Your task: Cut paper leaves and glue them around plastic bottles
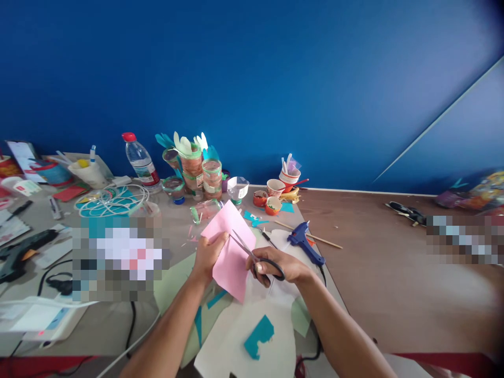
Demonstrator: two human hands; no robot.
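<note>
Nearest, a large off-white sheet (220, 346) lies on the worktop (389, 273), with a ragged teal scrap (258, 336) on top of it. Pale green paper (169, 286) spreads to its left, under the forearm. Just beyond, the left hand (210, 257) pinches the left edge of a pink sheet (232, 273) between thumb and fingers, keeping it tilted up above the papers. The right hand (281, 262) is curled round the handles of dark-handled scissors (244, 245), whose narrow blades stand slightly apart and point across the pink sheet toward the left thumb; whether paper sits between them I cannot tell. To the right of that hand, a blue glue gun (303, 241) lies near a thin wooden stick (331, 243). Further off, a clear jar (208, 210) lies on its side, and small paper cups (274, 188) are grouped to its right. Behind the jar, stacked containers (192, 167) carry paper leaves, a red-capped bottle (142, 165) stands to their left, and a blue wall (252, 79) rises behind everything.
</note>
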